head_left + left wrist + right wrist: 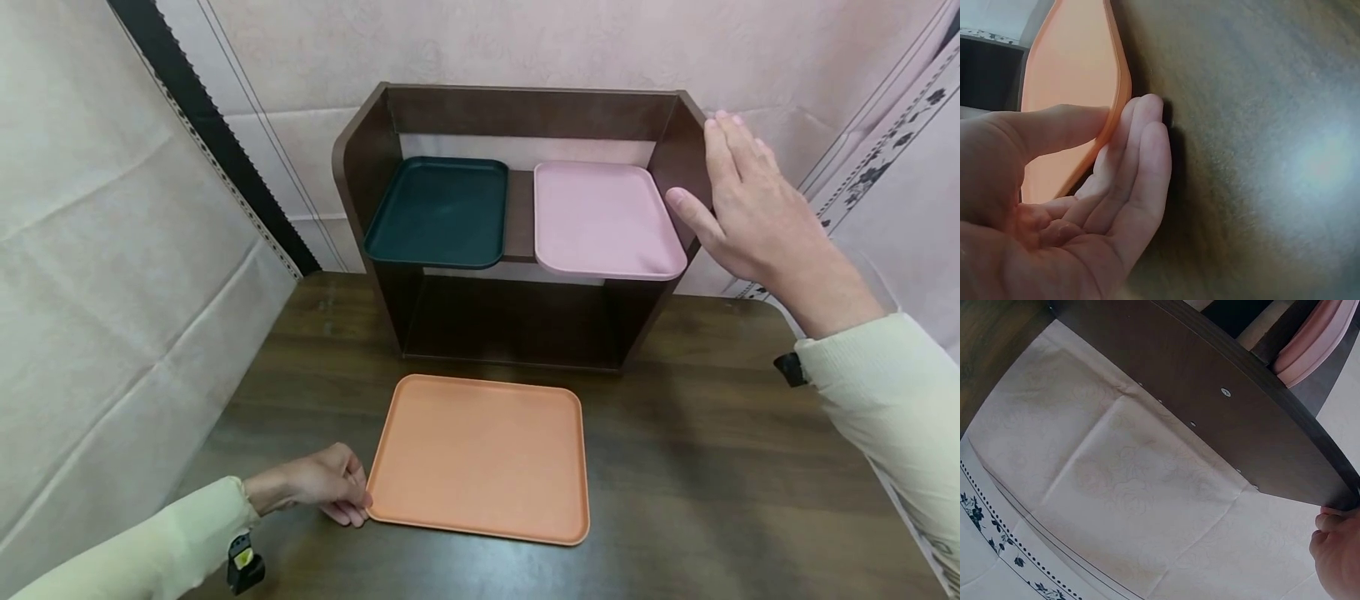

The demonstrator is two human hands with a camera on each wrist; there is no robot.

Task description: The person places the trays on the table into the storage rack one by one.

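Observation:
An orange tray [480, 458] lies on the table in front of a dark brown shelf. My left hand [330, 486] pinches its near left corner. In the left wrist view the thumb [1066, 128] presses on the rim from above, while the other fingers [1154, 156] lie under and beside the edge. My right hand [765, 208], fingers straight, rests against the right side panel of the brown shelf [525, 108]. The right wrist view shows only part of this hand [1338, 550] at the panel's edge. A dark green tray [442, 212] and a pink tray [607, 218] sit side by side on the upper level.
The shelf's lower compartment [517, 321] opens toward the orange tray. Below everything is a brown wood-grain table [697, 467]. Pale patterned cloth [525, 42] hangs behind the shelf, and more cloth [97, 250] stands along the left.

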